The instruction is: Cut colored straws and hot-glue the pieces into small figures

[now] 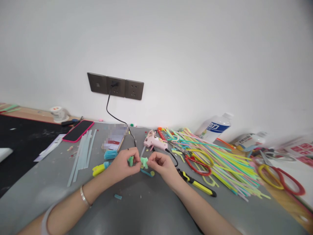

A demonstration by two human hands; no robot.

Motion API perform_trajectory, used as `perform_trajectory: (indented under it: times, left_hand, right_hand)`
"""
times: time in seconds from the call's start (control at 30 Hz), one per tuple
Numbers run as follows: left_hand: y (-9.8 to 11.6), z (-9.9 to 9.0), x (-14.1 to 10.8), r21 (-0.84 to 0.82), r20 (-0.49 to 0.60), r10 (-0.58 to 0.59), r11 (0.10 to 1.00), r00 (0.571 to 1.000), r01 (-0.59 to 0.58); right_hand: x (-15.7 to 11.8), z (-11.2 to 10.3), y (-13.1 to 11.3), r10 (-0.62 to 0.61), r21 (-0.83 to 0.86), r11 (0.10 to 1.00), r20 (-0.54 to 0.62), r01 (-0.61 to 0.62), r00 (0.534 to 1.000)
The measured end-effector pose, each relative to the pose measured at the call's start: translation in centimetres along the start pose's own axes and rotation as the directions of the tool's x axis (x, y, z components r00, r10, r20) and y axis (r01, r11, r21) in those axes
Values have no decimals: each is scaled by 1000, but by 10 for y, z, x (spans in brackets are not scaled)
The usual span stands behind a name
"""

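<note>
Near the middle of the table, my left hand (127, 163) pinches a small green fuzzy piece (144, 162), part of which shows between its thumb and forefinger. My right hand (160, 164) has its thumb and forefinger closed on the right end of the same green piece. Whether the green parts at the two hands are joined is hard to tell. Just below lies a blue strip with yellow-green round ends (148, 173). A pink glue gun (155, 143) rests behind the hands, with a clear stick beside it.
Left lie glue sticks (83, 153), a pink-edged phone (78, 130), another phone (114, 138), a blue bundle (111, 154) and a yellow piece (98, 169). Right are a cutter (198, 185), scissors (198, 164), many pipe cleaners (227, 163) and a white bottle (215, 127). A cable (107, 109) hangs from the wall socket.
</note>
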State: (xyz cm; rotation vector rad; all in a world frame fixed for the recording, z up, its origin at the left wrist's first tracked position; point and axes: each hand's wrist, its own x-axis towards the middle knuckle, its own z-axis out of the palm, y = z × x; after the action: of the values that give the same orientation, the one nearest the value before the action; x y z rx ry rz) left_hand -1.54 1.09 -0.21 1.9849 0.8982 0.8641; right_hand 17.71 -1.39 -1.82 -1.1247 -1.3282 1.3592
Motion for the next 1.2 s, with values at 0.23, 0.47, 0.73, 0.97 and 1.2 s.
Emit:
perform_trajectory:
  times: [0.23, 0.47, 0.73, 0.97, 1.2]
  left_hand:
    - [-1, 0, 1, 3, -3, -1, 1000, 1000, 1]
    - [-1, 0, 1, 6, 2, 17, 1000, 1000, -17]
    - [0, 1, 1, 16, 8, 13, 1000, 1000, -13]
    - [1, 0, 1, 18, 2, 16, 1000, 1000, -16]
    - [0, 0, 0, 13, 3, 15, 1000, 1000, -15]
  right_hand:
    - [0, 0, 2, 7, 2, 1000, 1, -7, 1000]
    - [1, 0, 2, 19, -7, 1000, 7, -19, 1000]
    - [1, 0, 4, 5, -4, 1000, 6, -5, 1000]
    - [1, 0, 3, 4, -7, 1000, 5, -4, 1000]
    - [0, 1, 1, 15, 0, 1000, 5, -15, 1000]
